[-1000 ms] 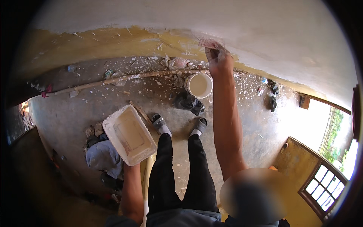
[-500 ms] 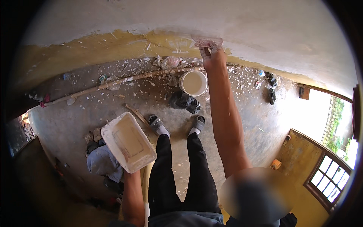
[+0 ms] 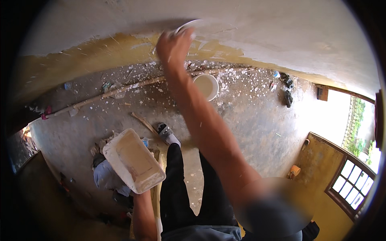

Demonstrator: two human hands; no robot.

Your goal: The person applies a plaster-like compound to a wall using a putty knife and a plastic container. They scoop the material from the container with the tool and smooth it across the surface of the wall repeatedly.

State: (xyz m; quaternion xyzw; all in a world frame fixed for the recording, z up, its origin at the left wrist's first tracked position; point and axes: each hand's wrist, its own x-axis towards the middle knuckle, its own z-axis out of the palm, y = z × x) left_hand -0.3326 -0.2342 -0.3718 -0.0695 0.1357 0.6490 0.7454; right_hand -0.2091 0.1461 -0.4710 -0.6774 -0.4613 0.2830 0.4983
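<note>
My right hand point(image 3: 173, 47) reaches up to the wall point(image 3: 249, 36) and grips a flat putty blade point(image 3: 189, 25) pressed against the pale plastered area, just above the yellow band. Under a white rectangular tray point(image 3: 134, 160) smeared with pale putty, my left hand is hidden; only the forearm point(image 3: 144, 213) shows, holding the tray up at hip height. My legs in black trousers stand on a narrow plank high above the floor.
Far below, a white bucket point(image 3: 206, 86) of pale mix stands on the dusty floor near the wall. A long stick point(image 3: 120, 90) and white debris lie along the wall foot. Crumpled cloth point(image 3: 105, 176) lies at the left. A barred window point(image 3: 354, 182) is at the lower right.
My right hand has swept the blade left and upward along the wall. The view has shifted, so the bucket now sits right of my arm. The tray stays held at my left.
</note>
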